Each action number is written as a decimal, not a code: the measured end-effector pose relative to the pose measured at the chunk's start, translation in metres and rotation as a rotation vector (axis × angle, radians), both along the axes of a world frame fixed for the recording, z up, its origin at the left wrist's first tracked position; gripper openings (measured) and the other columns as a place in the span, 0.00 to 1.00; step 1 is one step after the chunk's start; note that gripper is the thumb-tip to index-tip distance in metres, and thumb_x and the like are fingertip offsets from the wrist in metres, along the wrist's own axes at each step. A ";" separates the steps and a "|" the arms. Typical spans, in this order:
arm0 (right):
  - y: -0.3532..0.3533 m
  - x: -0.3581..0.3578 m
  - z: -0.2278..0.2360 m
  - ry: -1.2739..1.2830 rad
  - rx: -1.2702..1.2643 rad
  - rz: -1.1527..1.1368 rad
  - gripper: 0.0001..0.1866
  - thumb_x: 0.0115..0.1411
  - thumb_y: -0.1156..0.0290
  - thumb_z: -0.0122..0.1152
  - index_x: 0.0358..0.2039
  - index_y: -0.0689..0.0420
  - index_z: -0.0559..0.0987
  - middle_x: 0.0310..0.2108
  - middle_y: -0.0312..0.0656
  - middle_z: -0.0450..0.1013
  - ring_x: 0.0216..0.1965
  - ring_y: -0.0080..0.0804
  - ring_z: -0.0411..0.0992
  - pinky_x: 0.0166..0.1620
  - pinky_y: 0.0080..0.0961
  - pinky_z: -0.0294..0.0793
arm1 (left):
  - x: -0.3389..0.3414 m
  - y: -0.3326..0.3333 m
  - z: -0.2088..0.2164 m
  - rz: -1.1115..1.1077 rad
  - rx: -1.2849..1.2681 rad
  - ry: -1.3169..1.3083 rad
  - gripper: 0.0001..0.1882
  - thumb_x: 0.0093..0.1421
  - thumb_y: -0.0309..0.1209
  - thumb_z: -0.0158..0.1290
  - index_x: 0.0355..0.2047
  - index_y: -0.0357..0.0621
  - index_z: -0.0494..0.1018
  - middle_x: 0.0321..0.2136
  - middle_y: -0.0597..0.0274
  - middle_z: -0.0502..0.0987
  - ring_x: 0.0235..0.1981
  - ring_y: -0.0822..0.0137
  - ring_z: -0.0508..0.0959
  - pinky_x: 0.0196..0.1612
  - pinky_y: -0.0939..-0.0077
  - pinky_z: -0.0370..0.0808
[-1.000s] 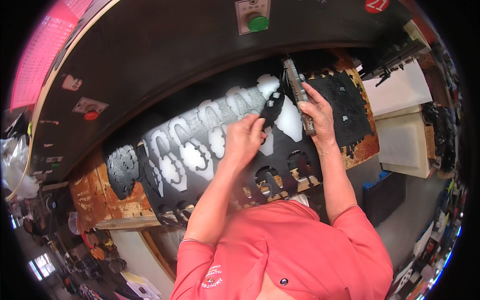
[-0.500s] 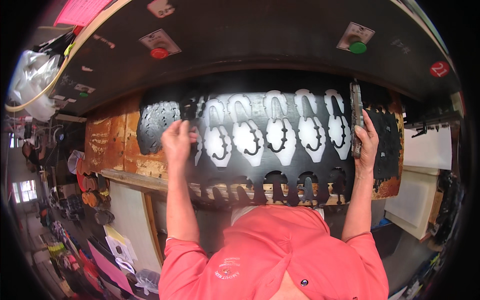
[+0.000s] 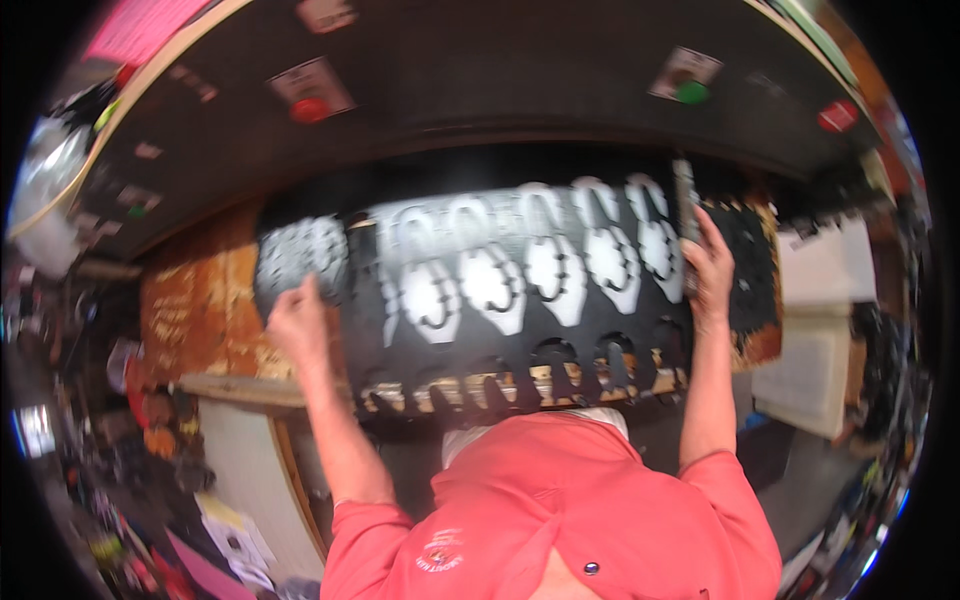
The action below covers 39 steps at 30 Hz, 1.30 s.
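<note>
A black sheet (image 3: pixel 470 365) with rows of horseshoe-like cut-outs lies before me, a white surface showing through the holes. My right hand (image 3: pixel 712 268) grips a narrow, dark, metal-edged cutting die (image 3: pixel 686 215), which I see edge-on at the sheet's right end. At the other side, my left hand (image 3: pixel 298 318) is at the near edge of a heap of small black cut pieces (image 3: pixel 300 248). Its fingers are drawn together and blurred; whether a piece is between them I cannot make out.
A dark machine beam (image 3: pixel 480 80) spans the far side, with a red button (image 3: pixel 310 108) and a green button (image 3: pixel 691 91). Worn wooden board (image 3: pixel 195 290) shows at the left. More black scrap (image 3: pixel 750 265) lies right of the die. A pale cabinet (image 3: pixel 805 375) stands at lower right.
My left hand has moved left and slightly down, from the sheet's left edge to the heap of black pieces. The right hand keeps its grip on the die. The whole view has shifted slightly.
</note>
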State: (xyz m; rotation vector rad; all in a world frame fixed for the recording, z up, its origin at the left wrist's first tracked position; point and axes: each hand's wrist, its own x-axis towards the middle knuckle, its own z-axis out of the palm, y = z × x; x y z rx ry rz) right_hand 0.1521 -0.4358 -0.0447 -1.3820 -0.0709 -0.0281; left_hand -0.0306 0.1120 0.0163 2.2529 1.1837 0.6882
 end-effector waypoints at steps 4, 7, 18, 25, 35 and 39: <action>0.002 -0.001 -0.006 -0.012 0.028 -0.050 0.41 0.57 0.78 0.73 0.71 0.70 0.69 0.72 0.51 0.66 0.74 0.40 0.63 0.75 0.34 0.60 | 0.012 -0.025 0.014 -0.133 0.106 -0.120 0.17 0.69 0.41 0.64 0.44 0.36 0.85 0.31 0.58 0.87 0.34 0.66 0.84 0.42 0.69 0.80; 0.005 -0.001 -0.009 0.002 0.019 -0.074 0.40 0.59 0.78 0.71 0.72 0.67 0.69 0.69 0.46 0.70 0.68 0.32 0.70 0.68 0.28 0.68 | 0.043 -0.080 0.012 -0.595 -0.111 -0.273 0.15 0.71 0.33 0.62 0.52 0.35 0.82 0.42 0.53 0.87 0.41 0.64 0.84 0.50 0.70 0.79; -0.021 -0.027 0.023 0.088 0.500 -0.095 0.32 0.62 0.69 0.69 0.65 0.70 0.76 0.48 0.39 0.82 0.44 0.22 0.80 0.50 0.20 0.78 | 0.092 -0.215 -0.047 -1.118 0.413 0.020 0.32 0.67 0.35 0.62 0.69 0.37 0.69 0.73 0.37 0.64 0.76 0.37 0.60 0.77 0.41 0.55; -0.107 -0.041 0.090 -0.191 0.913 0.008 0.44 0.62 0.62 0.66 0.72 0.71 0.62 0.67 0.68 0.66 0.68 0.67 0.67 0.72 0.58 0.69 | 0.088 -0.213 -0.042 -1.128 0.416 0.061 0.30 0.67 0.31 0.61 0.68 0.37 0.70 0.73 0.40 0.64 0.77 0.39 0.59 0.77 0.44 0.54; -0.094 -0.014 0.004 0.322 1.375 -0.308 0.28 0.71 0.53 0.57 0.58 0.65 0.78 0.57 0.60 0.75 0.59 0.57 0.72 0.64 0.55 0.74 | 0.086 -0.214 -0.039 -1.104 0.397 0.054 0.30 0.65 0.29 0.62 0.67 0.38 0.72 0.73 0.44 0.67 0.76 0.40 0.60 0.77 0.46 0.57; -0.105 -0.013 0.013 0.254 0.849 -0.105 0.27 0.73 0.49 0.58 0.54 0.62 0.81 0.44 0.48 0.82 0.43 0.40 0.82 0.52 0.34 0.82 | 0.088 -0.216 -0.040 -1.095 0.407 0.051 0.30 0.65 0.29 0.63 0.67 0.37 0.73 0.73 0.44 0.66 0.76 0.42 0.60 0.77 0.46 0.56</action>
